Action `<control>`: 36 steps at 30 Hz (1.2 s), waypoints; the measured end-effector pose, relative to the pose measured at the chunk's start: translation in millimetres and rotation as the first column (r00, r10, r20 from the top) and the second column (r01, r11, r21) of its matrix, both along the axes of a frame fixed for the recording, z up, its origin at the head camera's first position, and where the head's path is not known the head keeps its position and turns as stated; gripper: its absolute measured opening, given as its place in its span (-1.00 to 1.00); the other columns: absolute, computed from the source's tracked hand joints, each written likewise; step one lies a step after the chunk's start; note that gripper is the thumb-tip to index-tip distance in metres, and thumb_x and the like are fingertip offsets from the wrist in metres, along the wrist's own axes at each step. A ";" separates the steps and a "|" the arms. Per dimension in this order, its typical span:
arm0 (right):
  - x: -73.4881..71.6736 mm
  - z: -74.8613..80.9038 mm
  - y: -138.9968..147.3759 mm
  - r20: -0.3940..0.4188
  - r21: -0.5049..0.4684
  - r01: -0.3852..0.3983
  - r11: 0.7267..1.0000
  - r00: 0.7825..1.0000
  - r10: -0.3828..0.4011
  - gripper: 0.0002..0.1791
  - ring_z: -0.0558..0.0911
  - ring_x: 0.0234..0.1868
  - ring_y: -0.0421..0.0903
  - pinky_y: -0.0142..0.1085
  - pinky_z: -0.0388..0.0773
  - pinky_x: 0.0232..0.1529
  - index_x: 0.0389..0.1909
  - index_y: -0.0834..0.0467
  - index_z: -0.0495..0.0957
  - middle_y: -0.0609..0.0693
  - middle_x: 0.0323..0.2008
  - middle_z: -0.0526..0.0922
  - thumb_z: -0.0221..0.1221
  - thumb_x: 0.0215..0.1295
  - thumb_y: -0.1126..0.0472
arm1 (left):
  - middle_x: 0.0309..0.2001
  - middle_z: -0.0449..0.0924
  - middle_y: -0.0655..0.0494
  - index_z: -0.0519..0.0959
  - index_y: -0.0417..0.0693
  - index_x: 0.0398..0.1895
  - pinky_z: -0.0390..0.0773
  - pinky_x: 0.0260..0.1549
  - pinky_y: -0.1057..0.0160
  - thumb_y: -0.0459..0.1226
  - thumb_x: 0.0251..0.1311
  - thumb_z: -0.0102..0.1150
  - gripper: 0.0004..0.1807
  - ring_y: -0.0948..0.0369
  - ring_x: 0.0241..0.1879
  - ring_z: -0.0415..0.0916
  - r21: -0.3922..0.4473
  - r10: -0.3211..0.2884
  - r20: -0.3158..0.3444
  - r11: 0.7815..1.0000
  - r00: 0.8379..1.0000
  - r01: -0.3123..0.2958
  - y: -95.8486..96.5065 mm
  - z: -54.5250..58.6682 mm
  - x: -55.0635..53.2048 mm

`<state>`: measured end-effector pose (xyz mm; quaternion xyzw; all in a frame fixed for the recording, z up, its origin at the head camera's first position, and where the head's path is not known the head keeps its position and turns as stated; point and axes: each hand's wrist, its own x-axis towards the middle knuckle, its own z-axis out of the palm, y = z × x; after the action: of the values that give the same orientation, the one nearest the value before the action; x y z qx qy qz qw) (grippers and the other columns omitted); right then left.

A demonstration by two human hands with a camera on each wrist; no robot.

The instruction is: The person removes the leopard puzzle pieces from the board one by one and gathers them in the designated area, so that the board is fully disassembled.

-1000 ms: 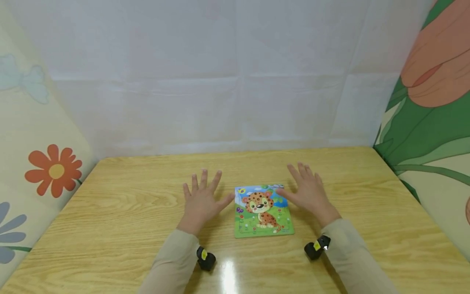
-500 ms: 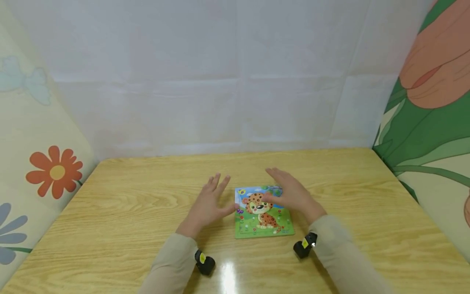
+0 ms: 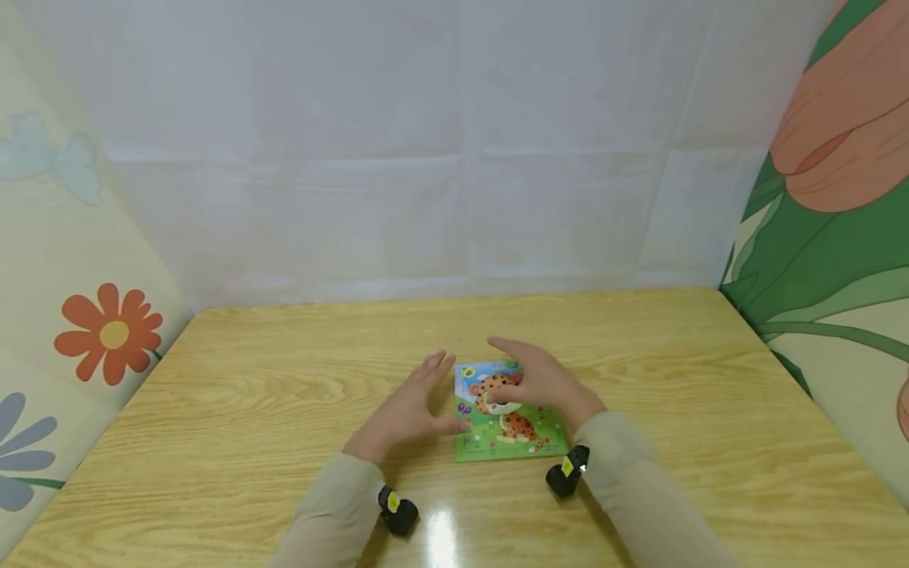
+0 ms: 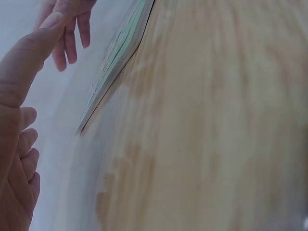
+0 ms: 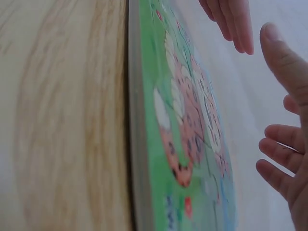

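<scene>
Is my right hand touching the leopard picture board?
Apart: the right wrist view shows the pale backdrop between the right hand and the leopard picture board.

With the picture board (image 3: 516,430) as the dial and twelve at its far side, a passage lies at six, over bare table (image 3: 490,517) between the two sleeves. The left hand (image 3: 405,414) blocks nine, and the right hand (image 3: 547,383), arched above the board, bars twelve to three. At eleven a narrow gap parts their fingertips (the right wrist camera (image 3: 566,472) crowds the corner between four and five). Beyond the arms, wood gives room toward painted panels (image 3: 53,237) at nine and three; white cloth (image 3: 426,173) walls off twelve.
</scene>
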<state>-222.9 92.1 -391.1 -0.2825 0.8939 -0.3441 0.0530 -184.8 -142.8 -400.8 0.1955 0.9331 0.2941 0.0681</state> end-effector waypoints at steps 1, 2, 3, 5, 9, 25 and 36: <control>-0.6 -0.8 -1.6 -0.003 0.008 -0.004 1.000 1.000 0.004 -0.02 0.22 0.35 0.07 0.01 0.16 0.34 0.38 0.12 0.13 0.05 0.37 0.22 0.34 -0.03 -0.13 | 0.48 -0.21 0.02 -0.07 0.04 0.46 -0.05 0.34 -0.14 0.19 -0.19 0.35 0.18 0.00 0.45 -0.27 0.001 -0.009 0.005 1.000 1.000 0.009 0.2 -0.5 0.1; -1.1 -1.5 -3.1 0.002 0.015 -0.008 1.000 1.000 0.008 -0.02 0.23 0.35 0.07 0.01 0.17 0.33 0.38 0.12 0.13 0.05 0.37 0.21 0.33 -0.03 -0.14 | 0.48 -0.21 0.03 -0.06 0.05 0.46 -0.05 0.34 -0.13 0.17 -0.19 0.36 0.18 0.02 0.45 -0.26 0.004 -0.016 0.012 1.000 1.000 0.016 0.4 -0.5 0.4; -1.6 -1.9 -4.7 0.009 0.017 -0.009 1.000 1.000 0.009 -0.01 0.25 0.34 0.07 0.01 0.19 0.33 0.39 0.11 0.13 0.05 0.37 0.21 0.33 -0.03 -0.15 | 0.48 -0.20 0.04 -0.06 0.06 0.46 -0.04 0.34 -0.13 0.17 -0.20 0.37 0.18 0.02 0.45 -0.26 0.009 -0.022 0.017 1.000 1.000 0.021 0.8 -0.7 0.6; -2.5 -2.8 -7.6 0.025 0.020 -0.010 1.000 1.000 0.010 0.00 0.27 0.33 0.07 0.01 0.22 0.31 0.39 0.10 0.13 0.04 0.37 0.21 0.33 -0.05 -0.16 | 0.48 -0.19 0.03 -0.04 0.03 0.46 -0.04 0.34 -0.14 0.14 -0.21 0.39 0.17 0.01 0.45 -0.25 0.023 -0.038 0.025 0.999 0.999 0.037 1.1 -1.0 1.2; -4.6 -4.9 -13.1 0.058 0.004 -0.016 1.000 0.998 0.016 -0.01 0.31 0.29 0.08 0.01 0.27 0.28 0.38 0.10 0.15 0.05 0.35 0.25 0.36 -0.07 -0.12 | 0.47 -0.15 0.02 0.00 -0.01 0.45 -0.05 0.36 -0.11 0.12 -0.25 0.43 0.18 -0.01 0.44 -0.22 0.045 -0.056 0.045 0.998 0.997 0.054 2.2 -2.3 1.9; -10.5 -13.7 -25.9 0.110 0.016 0.000 1.000 0.994 -0.002 -0.01 0.39 0.23 0.06 -0.06 0.30 0.27 0.34 0.11 0.22 0.12 0.24 0.39 0.41 -0.14 -0.11 | 0.45 -0.08 -0.06 0.04 -0.18 0.42 -0.05 0.38 -0.01 0.16 -0.41 0.47 0.29 -0.03 0.42 -0.14 -0.036 -0.087 0.045 0.995 0.995 0.088 4.0 -9.3 1.8; -12.5 -15.2 -32.1 0.084 0.080 0.018 0.997 0.996 -0.025 -0.09 0.39 0.20 0.03 -0.08 0.30 0.27 0.26 0.14 0.33 0.07 0.16 0.44 0.42 -0.15 -0.11 | 0.44 -0.04 -0.14 0.06 -0.24 0.40 -0.05 0.38 -0.03 0.18 -0.36 0.45 0.27 -0.07 0.42 -0.12 -0.094 -0.122 0.004 0.988 0.992 0.122 3.1 -12.5 0.3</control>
<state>-235.4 60.0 -406.3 -0.2556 0.9067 -0.3207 0.0984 -184.6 -139.7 -413.3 0.2492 0.9322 0.2449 0.0945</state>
